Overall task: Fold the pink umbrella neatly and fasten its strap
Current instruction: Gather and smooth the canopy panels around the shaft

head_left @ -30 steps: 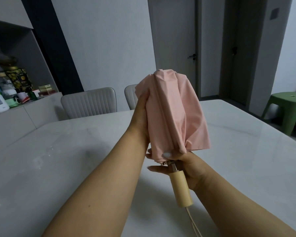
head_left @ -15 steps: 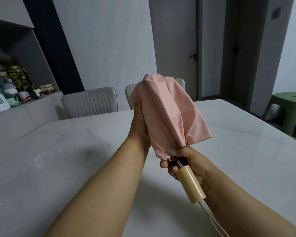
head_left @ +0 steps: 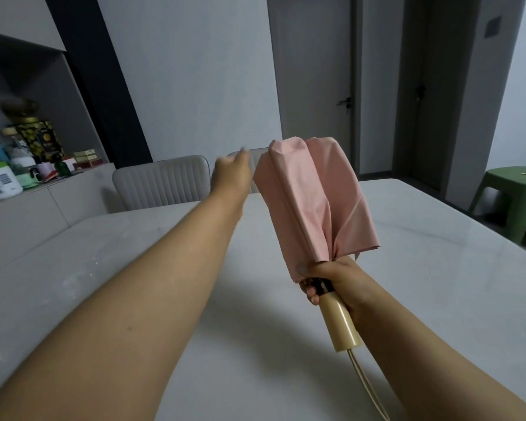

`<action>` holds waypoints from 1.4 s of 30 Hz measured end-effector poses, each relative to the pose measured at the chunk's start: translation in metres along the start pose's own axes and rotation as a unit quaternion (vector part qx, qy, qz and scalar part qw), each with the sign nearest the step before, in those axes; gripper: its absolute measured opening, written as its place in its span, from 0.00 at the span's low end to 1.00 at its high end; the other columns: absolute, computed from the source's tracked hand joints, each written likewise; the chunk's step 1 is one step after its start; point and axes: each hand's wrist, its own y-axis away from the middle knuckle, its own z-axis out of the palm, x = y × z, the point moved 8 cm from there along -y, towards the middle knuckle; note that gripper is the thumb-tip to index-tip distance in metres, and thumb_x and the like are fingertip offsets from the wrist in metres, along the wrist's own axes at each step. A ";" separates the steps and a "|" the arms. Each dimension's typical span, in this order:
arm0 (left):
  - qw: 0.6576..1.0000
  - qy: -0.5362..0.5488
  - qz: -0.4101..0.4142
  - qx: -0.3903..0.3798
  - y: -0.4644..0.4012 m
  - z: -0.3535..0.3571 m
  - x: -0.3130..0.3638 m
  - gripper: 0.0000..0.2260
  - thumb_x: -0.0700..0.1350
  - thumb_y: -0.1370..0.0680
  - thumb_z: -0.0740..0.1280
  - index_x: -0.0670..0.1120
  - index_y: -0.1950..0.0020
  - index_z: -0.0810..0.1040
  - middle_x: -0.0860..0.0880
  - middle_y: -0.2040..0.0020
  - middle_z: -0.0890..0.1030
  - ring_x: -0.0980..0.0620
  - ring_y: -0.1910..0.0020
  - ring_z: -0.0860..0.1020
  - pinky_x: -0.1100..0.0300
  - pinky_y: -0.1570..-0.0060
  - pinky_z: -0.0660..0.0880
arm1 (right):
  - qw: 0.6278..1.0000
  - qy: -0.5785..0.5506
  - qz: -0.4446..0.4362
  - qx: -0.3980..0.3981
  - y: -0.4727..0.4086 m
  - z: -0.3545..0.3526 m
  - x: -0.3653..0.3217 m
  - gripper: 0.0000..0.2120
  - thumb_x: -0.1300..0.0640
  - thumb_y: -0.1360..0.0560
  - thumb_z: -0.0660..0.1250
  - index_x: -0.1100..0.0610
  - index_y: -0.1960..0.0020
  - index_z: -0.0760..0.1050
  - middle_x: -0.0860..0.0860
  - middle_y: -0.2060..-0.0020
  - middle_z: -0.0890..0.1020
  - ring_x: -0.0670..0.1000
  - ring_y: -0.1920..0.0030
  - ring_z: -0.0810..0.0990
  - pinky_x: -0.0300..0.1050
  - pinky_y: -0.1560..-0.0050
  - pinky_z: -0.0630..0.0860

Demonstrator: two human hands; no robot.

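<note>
White marble surface [head_left: 438,268] spreads beneath both arms. Held above it, the pink umbrella [head_left: 313,205] runs lengthwise from its cream handle [head_left: 340,323], nearest the person, up and away to its bunched top, tilted slightly left. The canopy hangs in loose folds. The right hand [head_left: 331,278] grips it where fabric meets handle, fingers [head_left: 310,291] curled round the dark neck. The left hand [head_left: 231,174], blurred, reaches forward just beside the canopy's upper left edge without touching it; whether it is spread or curled cannot be told.
</note>
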 end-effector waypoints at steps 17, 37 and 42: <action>0.944 -0.059 0.025 -0.323 0.002 0.025 0.078 0.09 0.46 0.30 0.65 0.49 0.71 0.72 0.51 0.68 0.74 0.52 0.67 0.70 0.55 0.56 0.66 | 0.999 0.021 0.020 -0.015 -0.002 0.002 0.007 0.14 0.72 0.33 0.69 0.62 0.75 0.78 0.59 0.76 0.74 0.51 0.79 0.71 0.40 0.76 0.71; 0.960 -0.002 0.036 -0.277 -0.005 0.008 0.083 0.04 0.39 0.24 0.64 0.45 0.52 0.78 0.51 0.72 0.73 0.53 0.66 0.72 0.59 0.59 0.70 | 0.999 0.015 0.022 -0.044 -0.002 0.010 0.011 0.04 0.66 0.41 0.70 0.65 0.68 0.77 0.59 0.76 0.73 0.52 0.79 0.70 0.40 0.77 0.70; 0.948 -0.190 0.023 -0.253 -0.007 0.005 0.077 0.04 0.47 0.25 0.67 0.49 0.53 0.79 0.50 0.64 0.81 0.50 0.57 0.75 0.52 0.45 0.71 | 0.999 0.015 0.022 -0.047 -0.005 0.009 0.012 0.05 0.65 0.41 0.70 0.61 0.76 0.79 0.58 0.77 0.74 0.51 0.78 0.70 0.40 0.77 0.70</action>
